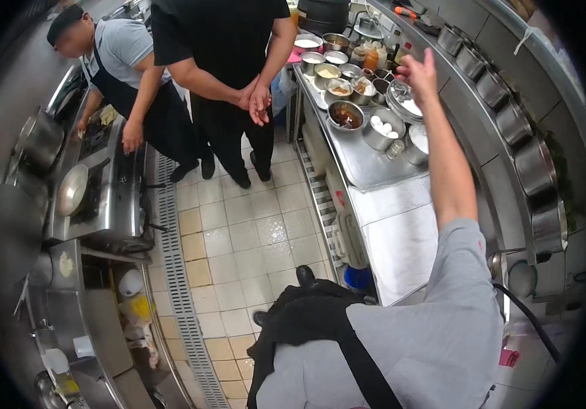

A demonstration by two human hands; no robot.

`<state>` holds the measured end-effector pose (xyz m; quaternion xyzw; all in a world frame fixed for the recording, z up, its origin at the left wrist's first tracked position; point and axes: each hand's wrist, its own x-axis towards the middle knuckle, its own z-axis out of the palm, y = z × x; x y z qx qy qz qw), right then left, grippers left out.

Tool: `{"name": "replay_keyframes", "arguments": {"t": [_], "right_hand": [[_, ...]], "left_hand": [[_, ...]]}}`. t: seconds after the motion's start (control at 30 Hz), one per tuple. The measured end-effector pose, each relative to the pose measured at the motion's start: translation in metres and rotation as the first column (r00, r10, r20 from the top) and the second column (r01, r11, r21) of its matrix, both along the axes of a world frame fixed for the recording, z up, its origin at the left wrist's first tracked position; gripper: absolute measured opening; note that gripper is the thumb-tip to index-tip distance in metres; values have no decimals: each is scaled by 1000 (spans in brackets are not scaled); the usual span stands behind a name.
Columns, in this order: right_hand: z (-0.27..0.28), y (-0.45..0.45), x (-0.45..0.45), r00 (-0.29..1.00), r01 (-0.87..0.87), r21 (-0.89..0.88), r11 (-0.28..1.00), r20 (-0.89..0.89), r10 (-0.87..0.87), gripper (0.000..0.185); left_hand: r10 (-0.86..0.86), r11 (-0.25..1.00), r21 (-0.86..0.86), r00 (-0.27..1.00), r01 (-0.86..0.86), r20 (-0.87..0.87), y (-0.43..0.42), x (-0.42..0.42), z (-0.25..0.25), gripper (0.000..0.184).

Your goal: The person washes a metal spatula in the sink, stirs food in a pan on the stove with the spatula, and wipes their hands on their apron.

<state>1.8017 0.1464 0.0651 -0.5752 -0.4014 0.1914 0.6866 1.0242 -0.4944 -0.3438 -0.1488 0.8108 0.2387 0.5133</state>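
Note:
My right hand is raised at the end of my stretched-out arm, above the back right of the steel counter. One finger points up and the others are partly bent and apart; I see nothing held. Close below it in the view stand a covered round container and a metal bowl of white eggs. Beside the eggs sits a bowl of dark brown sauce. Squeeze bottles and several small metal pots stand further back. My left hand is out of view.
A steel shelf with several hanging pots runs along the right wall. White cloth covers the near counter. Two people stand ahead on the left; one, in black, has hands clasped. A frying pan rests on the left stove. A floor grate crosses the tiles.

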Motion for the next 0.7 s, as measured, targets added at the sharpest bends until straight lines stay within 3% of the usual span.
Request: {"name": "replay_keyframes", "arguments": {"t": [0.07, 0.1, 0.13, 0.2, 0.27, 0.3, 0.33, 0.37, 0.43, 0.47, 0.5, 0.6, 0.7], "right_hand": [[18, -16, 6, 999, 32, 35, 999, -5, -32, 93], [23, -26, 7, 996, 5, 63, 998, -91, 1, 93], [19, -33, 10, 987, -18, 80, 997, -157, 30, 79], [11, -48, 8, 985, -84, -92, 992, -160, 69, 62], [4, -66, -19, 980, -170, -150, 974, -126, 152, 51], [6, -77, -34, 974, -207, -164, 964, -127, 188, 58], [6, -81, -56, 960, -272, -183, 945, -127, 251, 65], [6, -88, -79, 968, -248, -213, 945, -98, 232, 61], [5, -101, -113, 948, -317, -229, 920, -77, 308, 64], [6, -109, -133, 946, -325, -227, 918, -71, 317, 57], [3, -114, -145, 940, -342, -216, 915, -69, 335, 55], [-6, -117, -159, 929, -369, -203, 907, -48, 368, 53], [-13, -116, -157, 900, -436, -185, 881, -83, 428, 58]], "left_hand": [[32, 999, -4, 999, -32, 16, -16, 5, 5, 39], [44, 999, 6, 999, -44, 18, -23, 2, 5, 39], [62, 998, 18, 998, -62, 13, -32, -4, 4, 39], [94, 994, 51, 996, -94, 4, -49, -21, 1, 38], [123, 987, 109, 992, -121, -12, -60, -41, -10, 38], [127, 979, 167, 992, -121, -24, -65, -56, -23, 38], [50, 910, 415, 993, -1, -107, -61, -59, -50, 40], [-17, 931, 360, 991, 64, -133, -57, -66, -56, 41], [91, 924, 381, 985, -28, -147, -59, -57, -68, 45], [44, 931, 364, 993, -1, -109, -57, -62, -83, 53], [4, 947, 321, 994, 31, -108, -41, -50, -38, 58], [-64, 957, 280, 996, 80, -67, -41, -54, -25, 65], [1, 960, 279, 998, 15, -59, -75, -65, -41, 69]]}}
